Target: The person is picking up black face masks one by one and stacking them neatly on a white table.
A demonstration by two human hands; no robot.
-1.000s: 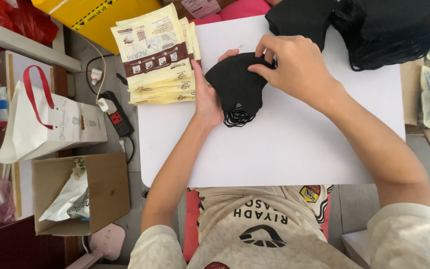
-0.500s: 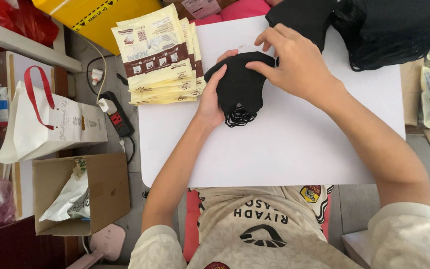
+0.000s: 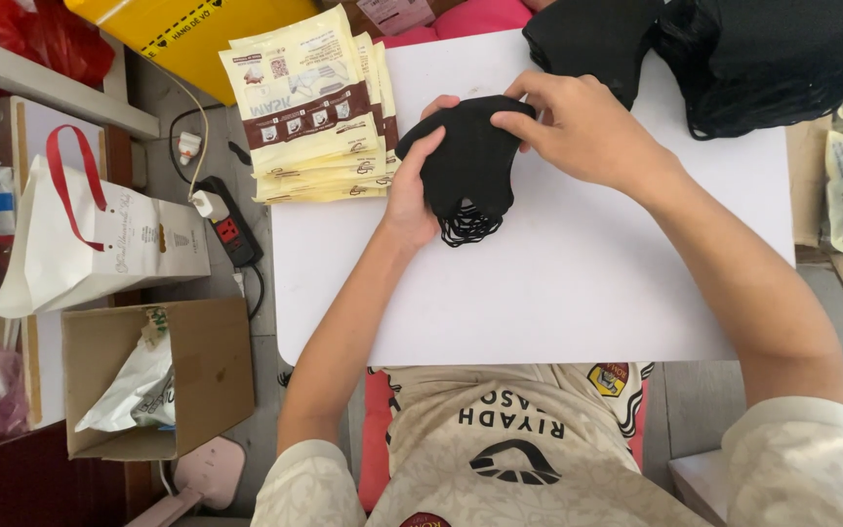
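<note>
Both hands have shifted a little to the left and up since the earlier frames, carrying the black mask stack (image 3: 468,166) closer to the cream packets (image 3: 314,107). Left hand (image 3: 412,185) holds the left edge of the stack, thumb on top and fingers curled under it. Right hand (image 3: 578,127) pinches the upper right corner of the stack between thumb and fingers. Ear loops hang from the lower end, touching the white desk (image 3: 558,283). Larger black mask piles (image 3: 734,59) lie at the far right of the desk.
</note>
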